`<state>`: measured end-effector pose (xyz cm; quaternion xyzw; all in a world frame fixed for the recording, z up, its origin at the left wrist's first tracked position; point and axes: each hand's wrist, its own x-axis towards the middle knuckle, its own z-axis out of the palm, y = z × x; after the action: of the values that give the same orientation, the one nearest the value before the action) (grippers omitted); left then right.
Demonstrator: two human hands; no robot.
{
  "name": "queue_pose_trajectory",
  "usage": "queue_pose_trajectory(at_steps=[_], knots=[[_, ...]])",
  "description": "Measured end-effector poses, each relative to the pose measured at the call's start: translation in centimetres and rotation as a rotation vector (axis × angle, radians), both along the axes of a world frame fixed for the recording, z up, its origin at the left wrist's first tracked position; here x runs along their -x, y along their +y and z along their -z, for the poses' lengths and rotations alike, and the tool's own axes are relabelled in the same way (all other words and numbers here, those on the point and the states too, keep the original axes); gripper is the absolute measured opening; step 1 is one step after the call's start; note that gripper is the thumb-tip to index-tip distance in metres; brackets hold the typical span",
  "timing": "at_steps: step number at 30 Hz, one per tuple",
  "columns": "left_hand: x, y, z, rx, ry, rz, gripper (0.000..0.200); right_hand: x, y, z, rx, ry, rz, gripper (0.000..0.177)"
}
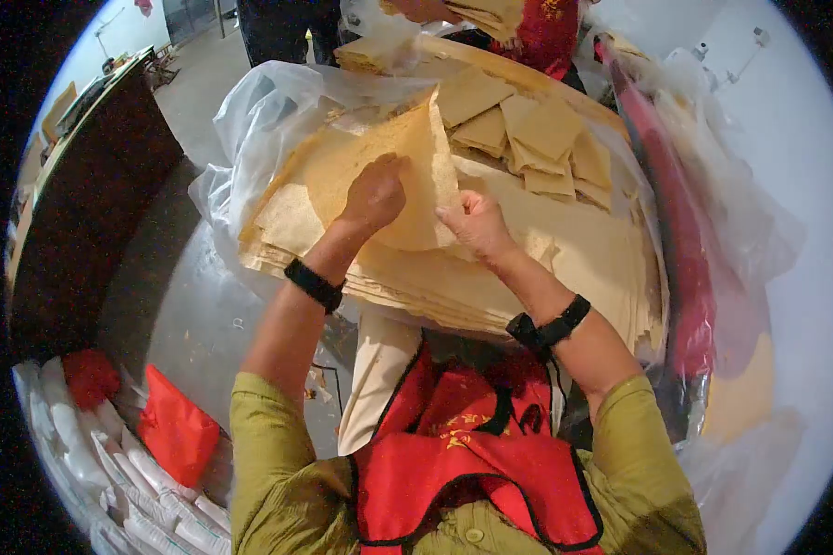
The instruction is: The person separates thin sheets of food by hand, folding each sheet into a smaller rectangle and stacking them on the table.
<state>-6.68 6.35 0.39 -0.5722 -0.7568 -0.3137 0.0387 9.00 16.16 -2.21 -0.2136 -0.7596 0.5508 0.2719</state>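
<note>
Fingers of the person's right hand [481, 225] are pinching together, thumb against curled fingers, on the right edge of a thin, tan, rough-textured sheet [421, 190]. Over the middle of that sheet, the left hand [378, 191] is curling into a loose fist, its back facing the camera; its fingertips are mostly hidden, so whether they are gripping or merely pressing cannot be told. Directly in front of the person, the sheet is lying over a thick, layered stack of broad, pale tan sheets [518, 254], its right part standing up in a raised flap. Just beyond the right hand, smaller flat tan pieces with straight edges [541, 125] are overlapping in a pile on the stack. Cloudy, see-through plastic sheeting [273, 92] is bunching around the far left side.

Since the sheet is looking thin and easily torn, handling it well is probably calling for a light, flat pinch near the edge, with the left hand steadying close by and both hands pulling evenly, so that no neighbouring layer is catching or ripping.
</note>
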Motion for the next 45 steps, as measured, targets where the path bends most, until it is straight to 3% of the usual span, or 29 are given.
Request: queue_pose_trajectory(at_steps=[3, 5, 6, 8, 10, 13, 17, 20, 22, 26, 29, 34, 37, 40, 41, 43, 45], knots=[[1.5, 2.1, 3.9, -0.300, 0.174, 0.079, 0.030, -1.2, -1.6, -1.6, -0.041, -0.035, 0.018, 0.019], [3.8, 3.6, 7.8, -0.286, -0.030, 0.122, 0.028, -2.9, -4.1, -5.7, -0.050, -0.034, 0.042, 0.020], [6.7, 5.1, 11.4, -0.157, -0.261, 0.108, 0.028, -3.8, -3.9, -5.6, -0.011, -0.062, 0.058, 0.020], [4.3, 2.4, 6.5, -0.112, -0.208, -0.237, 0.027, -6.7, -2.7, -5.5, 0.068, -0.119, 0.090, 0.021], [6.4, 1.1, 7.2, -0.114, 0.107, -0.325, 0.030, -10.2, -1.6, -5.6, 0.215, -0.018, 0.160, 0.019], [5.4, 0.4, 5.1, -0.010, -0.243, -0.211, 0.035, -15.2, 0.0, -3.8, 0.377, 0.100, 0.183, 0.017], [0.2, -0.2, 2.5, 0.029, -0.538, -0.019, 0.044, -18.8, -0.3, 0.2, 0.426, -0.103, 0.254, 0.018], [-4.6, 0.5, 3.5, -0.165, 0.006, -0.046, 0.052, -19.2, -1.1, 2.0, 0.412, -0.137, 0.257, 0.020], [-7.9, 0.0, 1.1, -0.148, 0.130, 0.142, 0.061, -19.0, -2.1, 0.9, 0.428, -0.097, 0.224, 0.020], [-10.5, 0.5, -0.7, 0.201, 0.288, 0.245, 0.056, -19.6, -0.7, 2.3, 0.256, -0.078, 0.334, 0.016], [-10.0, 1.2, 2.5, 0.346, 0.328, 0.174, 0.053, -20.9, 0.8, 3.2, 0.146, -0.137, 0.355, 0.017], [-9.4, 2.2, 5.6, 0.259, 0.229, 0.113, 0.049, -21.3, 1.4, 3.4, 0.156, -0.224, 0.365, 0.022], [-8.1, 1.3, 4.9, 0.159, 0.080, -0.029, 0.051, -21.7, 0.2, 0.7, -0.340, -0.554, 0.442, 0.036], [-7.7, 0.0, 2.4, 0.164, -0.083, -0.165, 0.049, -21.8, -1.9, -0.4, -0.612, -0.654, 0.488, 0.055], [-7.3, 0.0, 1.9, 0.182, -0.135, -0.212, 0.047, -21.7, -2.3, -0.7, -0.796, -0.625, 0.515, 0.058], [-6.2, 0.4, 1.7, 0.266, -0.521, -0.136, 0.041, -21.3, -2.9, -1.3, -1.170, -0.545, 0.571, 0.065], [-3.2, 2.4, 3.4, 0.448, -0.787, -0.057, 0.028, -20.5, -3.4, -1.5, -1.094, -0.392, 0.454, 0.069]])
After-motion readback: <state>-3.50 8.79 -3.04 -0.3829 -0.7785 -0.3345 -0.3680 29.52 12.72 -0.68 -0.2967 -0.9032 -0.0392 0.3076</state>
